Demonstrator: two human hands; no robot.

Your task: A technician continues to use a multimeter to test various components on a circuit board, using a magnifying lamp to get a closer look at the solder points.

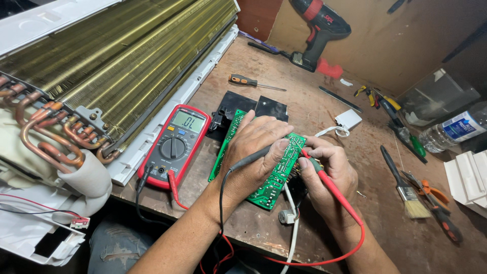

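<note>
A green circuit board (283, 165) lies on the brown workbench (304, 109), partly over a black housing (238, 104). My left hand (253, 152) rests on the board and grips a black test probe (251, 159), tip pointing right. My right hand (329, 175) pinches a red test probe (335, 190) with its tip against the board's right edge. Both leads run back to a red multimeter (175, 146) lying flat to the left, its display lit.
An air conditioner indoor unit with fin coil (111, 56) and copper pipes (45, 137) fills the left. A cordless drill (319, 30), screwdriver (253, 82), paintbrush (406, 187), pliers (436, 208), a water bottle (454, 129) and a white adapter (347, 120) lie on the bench.
</note>
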